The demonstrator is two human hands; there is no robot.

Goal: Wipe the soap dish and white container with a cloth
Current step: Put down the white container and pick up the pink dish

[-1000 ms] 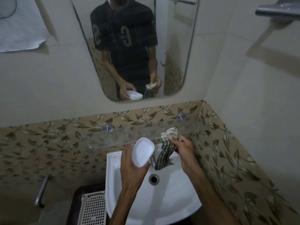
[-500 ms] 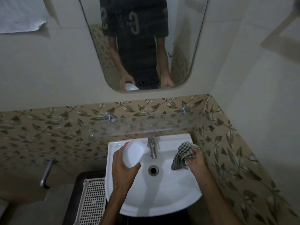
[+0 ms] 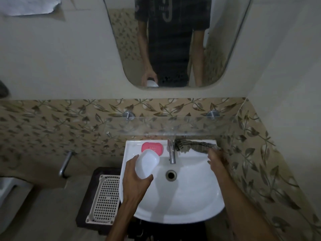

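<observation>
White container [image 3: 147,163] in left hand [image 3: 134,180], long axis diagonal (opening up)

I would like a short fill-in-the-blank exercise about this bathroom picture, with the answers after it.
1. The left hand holds the white ____.
2. The pink soap dish sits on the sink rim, to the ____ of the tap.
3. The checked ____ lies on the rim by the right hand.
4. Above the sink hangs a glass ____.

Answers: container; left; cloth; shelf

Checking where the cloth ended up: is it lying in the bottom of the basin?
No, the cloth lies on the sink's back ledge right of the tap.
</observation>
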